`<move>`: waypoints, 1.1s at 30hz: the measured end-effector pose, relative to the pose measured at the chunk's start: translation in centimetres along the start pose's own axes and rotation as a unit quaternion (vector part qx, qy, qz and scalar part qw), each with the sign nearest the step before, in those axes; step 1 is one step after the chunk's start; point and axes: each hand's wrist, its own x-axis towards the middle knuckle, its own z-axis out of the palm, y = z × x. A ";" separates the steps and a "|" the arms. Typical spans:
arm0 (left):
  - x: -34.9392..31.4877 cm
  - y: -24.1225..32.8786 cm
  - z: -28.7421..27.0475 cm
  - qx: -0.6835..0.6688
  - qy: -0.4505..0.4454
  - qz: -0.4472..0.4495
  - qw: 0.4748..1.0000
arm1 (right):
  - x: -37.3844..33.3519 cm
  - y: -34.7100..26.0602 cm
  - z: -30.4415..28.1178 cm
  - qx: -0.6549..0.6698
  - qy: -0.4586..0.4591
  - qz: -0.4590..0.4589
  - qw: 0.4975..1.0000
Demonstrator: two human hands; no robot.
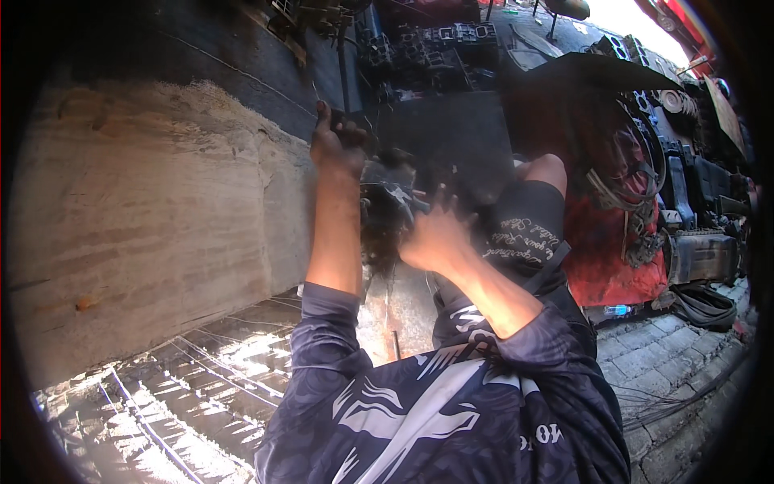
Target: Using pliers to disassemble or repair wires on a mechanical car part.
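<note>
My left hand (337, 145) is raised beside the wooden panel, its fingers curled in. A thin line rises by its fingertips, but what the hand grips is too dark to make out. Lower and to the right, my right hand (439, 235) is bent over a dark, greasy metal part (383, 210) in front of me. Its fingers are bent and partly blurred, and whatever they grip there is hidden. The metal part has a lighter, shiny edge near the right fingertips; its kind is unclear.
A large wooden panel (153, 218) stands at the left. Beyond my hands lies a dark flat sheet (443, 133), with several engine parts (439, 48) behind it. At the right, cables (621, 194) lie over a red surface (609, 262), near more metal parts and paving bricks (661, 347).
</note>
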 end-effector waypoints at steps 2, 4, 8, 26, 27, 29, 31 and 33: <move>0.2 -0.1 -0.1 0.000 -0.001 -0.001 1.000 | 0.0 0.1 0.0 -0.009 0.006 -0.001 1.000; 0.4 0.0 -0.4 -0.015 -0.025 -0.002 1.000 | -0.2 -0.2 -0.4 0.015 0.004 -0.002 1.000; 0.2 -0.1 0.0 -0.007 0.002 0.003 1.000 | 0.1 0.0 -0.1 0.010 -0.004 0.000 1.000; -0.1 -0.1 -0.1 -0.009 -0.017 0.001 1.000 | 0.7 0.0 -0.3 0.029 -0.033 0.008 0.999; -0.1 0.0 -0.2 -0.016 -0.023 -0.005 1.000 | 0.7 0.2 0.0 0.055 0.011 -0.010 0.998; -0.1 0.0 -0.2 -0.023 -0.031 -0.011 0.999 | 0.7 0.6 0.3 0.081 0.055 -0.028 0.995; 0.0 0.0 -0.1 -0.017 -0.034 -0.001 0.999 | 0.7 0.8 0.2 0.060 0.093 -0.057 0.992; 0.1 -0.2 0.0 -0.016 -0.023 -0.002 1.000 | 1.3 1.3 0.3 0.066 0.063 -0.060 0.994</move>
